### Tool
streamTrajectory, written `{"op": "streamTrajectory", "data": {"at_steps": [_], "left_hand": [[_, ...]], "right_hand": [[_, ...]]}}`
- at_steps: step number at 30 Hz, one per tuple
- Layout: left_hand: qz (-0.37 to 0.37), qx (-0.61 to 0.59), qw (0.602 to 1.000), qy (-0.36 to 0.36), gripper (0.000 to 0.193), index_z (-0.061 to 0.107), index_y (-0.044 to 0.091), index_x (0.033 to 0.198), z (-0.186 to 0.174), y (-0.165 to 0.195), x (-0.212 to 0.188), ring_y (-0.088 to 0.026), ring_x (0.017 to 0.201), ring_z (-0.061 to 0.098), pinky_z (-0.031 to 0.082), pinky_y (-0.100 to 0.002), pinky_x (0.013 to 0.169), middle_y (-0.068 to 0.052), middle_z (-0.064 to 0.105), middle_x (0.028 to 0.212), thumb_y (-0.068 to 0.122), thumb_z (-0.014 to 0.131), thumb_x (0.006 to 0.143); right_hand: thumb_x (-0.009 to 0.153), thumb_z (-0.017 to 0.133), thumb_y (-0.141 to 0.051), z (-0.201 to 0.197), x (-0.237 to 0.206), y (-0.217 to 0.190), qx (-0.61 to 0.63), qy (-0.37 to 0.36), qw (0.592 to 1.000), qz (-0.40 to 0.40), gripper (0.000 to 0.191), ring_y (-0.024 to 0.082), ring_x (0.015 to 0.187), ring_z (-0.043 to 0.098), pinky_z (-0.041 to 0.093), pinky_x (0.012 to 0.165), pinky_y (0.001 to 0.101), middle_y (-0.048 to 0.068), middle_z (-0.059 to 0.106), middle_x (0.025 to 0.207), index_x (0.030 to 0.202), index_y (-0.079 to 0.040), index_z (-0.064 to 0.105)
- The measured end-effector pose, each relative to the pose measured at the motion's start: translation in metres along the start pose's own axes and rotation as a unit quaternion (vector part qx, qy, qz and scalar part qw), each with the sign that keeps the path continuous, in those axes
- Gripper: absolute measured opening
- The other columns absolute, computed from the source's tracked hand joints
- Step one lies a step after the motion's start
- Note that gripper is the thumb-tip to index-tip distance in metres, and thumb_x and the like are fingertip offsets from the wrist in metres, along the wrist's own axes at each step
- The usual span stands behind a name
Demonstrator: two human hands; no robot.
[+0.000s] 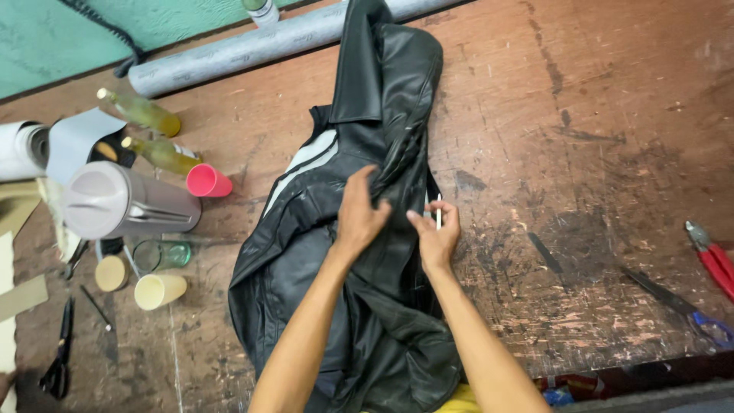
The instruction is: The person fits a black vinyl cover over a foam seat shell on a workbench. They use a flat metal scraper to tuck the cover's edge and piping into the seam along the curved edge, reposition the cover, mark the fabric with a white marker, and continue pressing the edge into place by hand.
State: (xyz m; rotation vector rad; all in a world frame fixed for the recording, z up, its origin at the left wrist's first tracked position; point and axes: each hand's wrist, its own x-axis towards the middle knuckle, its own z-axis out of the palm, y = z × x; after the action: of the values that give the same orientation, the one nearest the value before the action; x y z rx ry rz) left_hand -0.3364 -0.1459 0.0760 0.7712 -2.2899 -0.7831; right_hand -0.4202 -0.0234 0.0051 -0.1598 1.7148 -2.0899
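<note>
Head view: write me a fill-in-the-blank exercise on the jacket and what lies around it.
1. Both hands rest on a leather jacket whose colour is ____.
2. The right hand pinches a thin white ____.
3. The left hand grips a fold of the jacket, while the pliers at the table's right edge have handles coloured ____.
4. The small cup lying on its side by the bottles is ____.

Missing words: black; stick; red; pink
</note>
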Motion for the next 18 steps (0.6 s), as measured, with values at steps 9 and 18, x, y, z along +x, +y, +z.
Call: {"op": "streamTrajectory", "data": {"at_steps": [9,18], "left_hand": [[0.114,0.209,0.968,-0.080,0.045,0.066,0.019,0.126,0.037,-0.001,0.073,-0.036,0.108,0.062,0.055,-0.049,0.084,-0.016,0.064,0.128,0.007,0.067,0.083],[-0.073,0.277,0.950,-0.127,0.024,0.068,0.009,0.110,0.030,-0.038,0.048,-0.040,0.091,0.068,0.052,-0.054,0.078,-0.017,0.070,0.100,0.026,0.066,0.093]], "right_hand": [[0.075,0.084,0.008,-0.038,-0.014,0.013,-0.022,0.002,0.999,0.050,0.047,0.010,0.080,0.068,0.056,0.078,0.0247,0.007,0.064,0.107,0.110,-0.005,0.056],[0.071,0.089,0.001,-0.058,-0.010,0.029,-0.156,0.009,0.987,0.030,0.050,0.010,0.074,0.066,0.056,0.072,0.0269,0.006,0.071,0.106,0.110,-0.006,0.059]]}}
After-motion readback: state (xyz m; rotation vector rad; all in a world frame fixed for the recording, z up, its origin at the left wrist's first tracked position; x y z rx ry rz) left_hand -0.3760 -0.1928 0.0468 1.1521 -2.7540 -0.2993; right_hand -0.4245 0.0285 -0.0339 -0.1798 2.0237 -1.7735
